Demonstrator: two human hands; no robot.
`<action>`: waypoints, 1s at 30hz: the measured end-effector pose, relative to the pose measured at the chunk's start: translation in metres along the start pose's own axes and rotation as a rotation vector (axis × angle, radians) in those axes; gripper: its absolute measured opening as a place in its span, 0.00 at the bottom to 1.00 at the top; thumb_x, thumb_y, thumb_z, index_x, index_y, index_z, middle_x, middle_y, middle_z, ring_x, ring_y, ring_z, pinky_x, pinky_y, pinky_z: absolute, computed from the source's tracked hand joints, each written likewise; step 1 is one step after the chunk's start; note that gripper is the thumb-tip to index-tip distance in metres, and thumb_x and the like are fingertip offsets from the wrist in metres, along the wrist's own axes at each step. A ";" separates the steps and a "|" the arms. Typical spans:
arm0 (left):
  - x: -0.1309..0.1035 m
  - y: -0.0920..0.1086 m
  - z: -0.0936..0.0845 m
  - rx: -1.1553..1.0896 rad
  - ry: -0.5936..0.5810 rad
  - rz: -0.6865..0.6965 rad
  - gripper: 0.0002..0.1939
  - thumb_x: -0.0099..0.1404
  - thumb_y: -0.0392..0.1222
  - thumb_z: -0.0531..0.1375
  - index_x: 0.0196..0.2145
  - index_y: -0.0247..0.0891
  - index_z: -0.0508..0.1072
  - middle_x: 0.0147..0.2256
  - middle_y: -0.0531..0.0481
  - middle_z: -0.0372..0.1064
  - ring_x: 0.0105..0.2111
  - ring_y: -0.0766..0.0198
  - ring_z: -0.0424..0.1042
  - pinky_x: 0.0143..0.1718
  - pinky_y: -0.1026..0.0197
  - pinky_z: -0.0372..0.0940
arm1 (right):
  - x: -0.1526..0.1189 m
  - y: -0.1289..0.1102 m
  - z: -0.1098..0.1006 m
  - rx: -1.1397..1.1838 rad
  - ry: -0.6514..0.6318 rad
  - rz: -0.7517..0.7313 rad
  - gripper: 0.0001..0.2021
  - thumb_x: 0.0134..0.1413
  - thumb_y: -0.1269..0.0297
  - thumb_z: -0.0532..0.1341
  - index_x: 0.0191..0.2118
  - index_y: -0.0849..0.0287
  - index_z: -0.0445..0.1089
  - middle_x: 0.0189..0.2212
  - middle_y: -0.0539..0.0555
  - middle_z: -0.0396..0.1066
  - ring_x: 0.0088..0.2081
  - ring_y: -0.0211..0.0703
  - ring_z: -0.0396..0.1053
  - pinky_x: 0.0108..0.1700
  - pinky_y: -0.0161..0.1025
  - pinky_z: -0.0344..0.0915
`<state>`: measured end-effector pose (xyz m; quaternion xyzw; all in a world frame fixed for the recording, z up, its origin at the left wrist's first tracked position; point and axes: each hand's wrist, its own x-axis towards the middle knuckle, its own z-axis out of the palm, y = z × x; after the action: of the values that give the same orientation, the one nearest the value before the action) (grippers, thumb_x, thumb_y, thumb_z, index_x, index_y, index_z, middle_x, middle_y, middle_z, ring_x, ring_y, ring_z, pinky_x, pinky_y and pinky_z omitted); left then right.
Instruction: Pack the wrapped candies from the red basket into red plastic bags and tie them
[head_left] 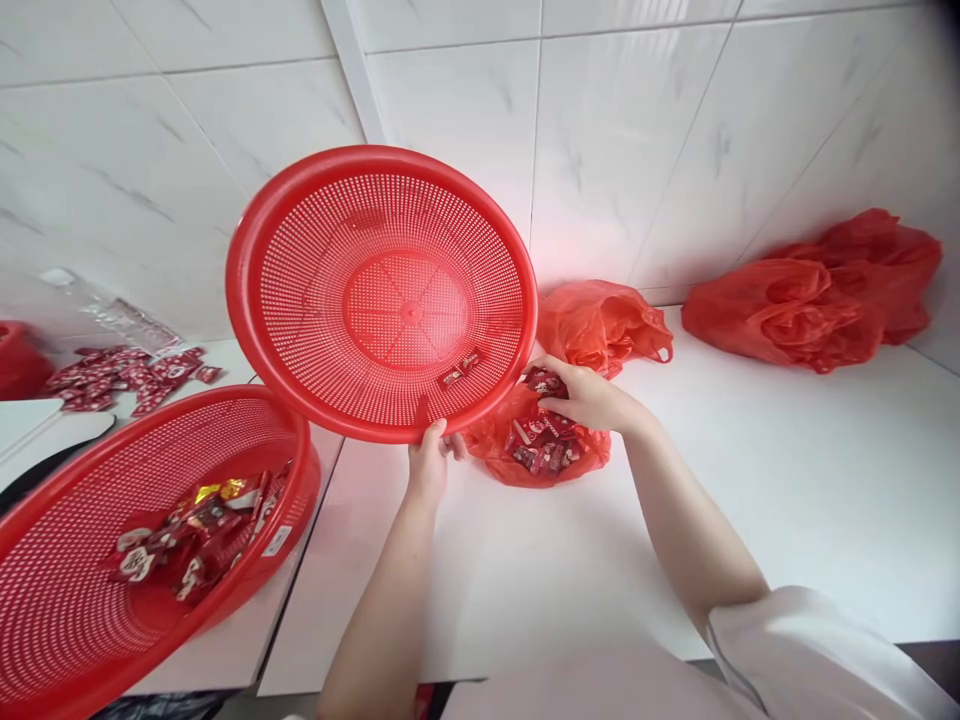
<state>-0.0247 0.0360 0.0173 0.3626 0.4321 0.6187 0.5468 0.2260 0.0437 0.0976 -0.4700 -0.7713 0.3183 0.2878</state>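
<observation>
My left hand grips the lower rim of a round red mesh basket, which is tipped up so its inside faces me. A couple of small wrapped packets lie inside near its lower right. Just right of the basket, an open red plastic bag holds several small red packets. My right hand is at the bag's upper edge, over the packets, its fingers bent with thumb and fingers apart; some fingertips are hidden behind the basket rim and bag.
Another red basket with wrapped packets stands at the lower left. Loose red packets and a clear plastic bottle lie farther left. Red plastic bags rest by the tiled wall at right, and another sits behind the open bag.
</observation>
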 end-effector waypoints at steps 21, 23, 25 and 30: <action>-0.001 0.005 0.006 -0.025 0.051 -0.022 0.11 0.52 0.42 0.60 0.21 0.39 0.60 0.14 0.60 0.57 0.13 0.70 0.61 0.15 0.66 0.53 | -0.001 0.004 -0.003 0.200 0.009 -0.059 0.13 0.47 0.72 0.58 0.41 0.55 0.66 0.40 0.51 0.71 0.41 0.41 0.71 0.46 0.43 0.69; -0.001 0.005 0.006 -0.026 0.054 -0.020 0.10 0.52 0.42 0.60 0.22 0.39 0.61 0.15 0.60 0.58 0.13 0.70 0.61 0.15 0.66 0.53 | -0.001 0.002 -0.003 0.205 -0.015 -0.037 0.12 0.46 0.72 0.59 0.39 0.55 0.67 0.38 0.50 0.72 0.39 0.41 0.71 0.43 0.42 0.69; -0.001 0.006 0.005 -0.026 0.048 -0.016 0.10 0.52 0.42 0.60 0.22 0.39 0.61 0.15 0.60 0.58 0.13 0.70 0.61 0.15 0.66 0.53 | 0.000 0.000 -0.003 0.200 -0.033 -0.010 0.11 0.45 0.71 0.60 0.38 0.55 0.67 0.36 0.49 0.73 0.38 0.41 0.71 0.41 0.41 0.69; -0.001 0.006 0.005 -0.013 0.040 -0.027 0.11 0.53 0.43 0.60 0.21 0.39 0.61 0.13 0.59 0.58 0.13 0.69 0.61 0.15 0.66 0.53 | 0.001 0.002 -0.001 0.089 -0.083 0.041 0.11 0.42 0.69 0.63 0.36 0.55 0.68 0.34 0.48 0.73 0.36 0.42 0.71 0.37 0.39 0.68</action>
<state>-0.0215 0.0352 0.0245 0.3409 0.4437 0.6212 0.5486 0.2280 0.0455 0.0967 -0.4586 -0.7581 0.3773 0.2695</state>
